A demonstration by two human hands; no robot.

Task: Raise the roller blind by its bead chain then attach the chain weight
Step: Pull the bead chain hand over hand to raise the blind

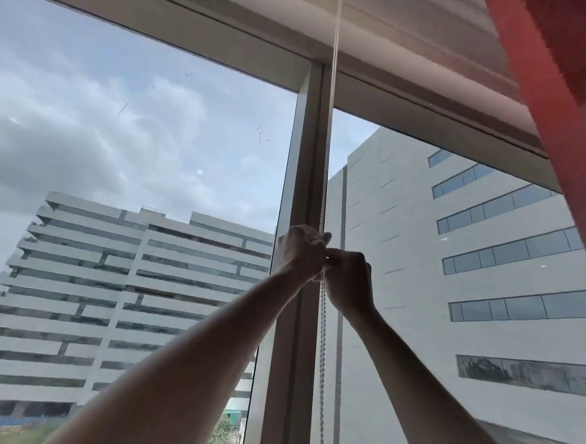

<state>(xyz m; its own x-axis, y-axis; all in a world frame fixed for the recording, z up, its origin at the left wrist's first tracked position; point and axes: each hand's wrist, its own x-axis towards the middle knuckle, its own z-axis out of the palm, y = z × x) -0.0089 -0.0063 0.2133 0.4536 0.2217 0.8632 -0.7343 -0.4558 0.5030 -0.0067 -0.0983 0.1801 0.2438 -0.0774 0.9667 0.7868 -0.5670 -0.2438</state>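
A white bead chain (322,354) hangs straight down in front of the grey window mullion (304,154), running up past the top of the frame. My left hand (300,251) is closed around the chain, slightly higher than the other. Just below and to its right, my right hand (348,278) grips the same chain, the two hands touching. The pale roller blind (416,27) is rolled high, its blurred lower edge near the top of the window. No chain weight is visible.
A red curtain (566,101) hangs at the upper right, overlapping the window frame. Large glass panes (135,143) on both sides of the mullion show office buildings and cloudy sky outside.
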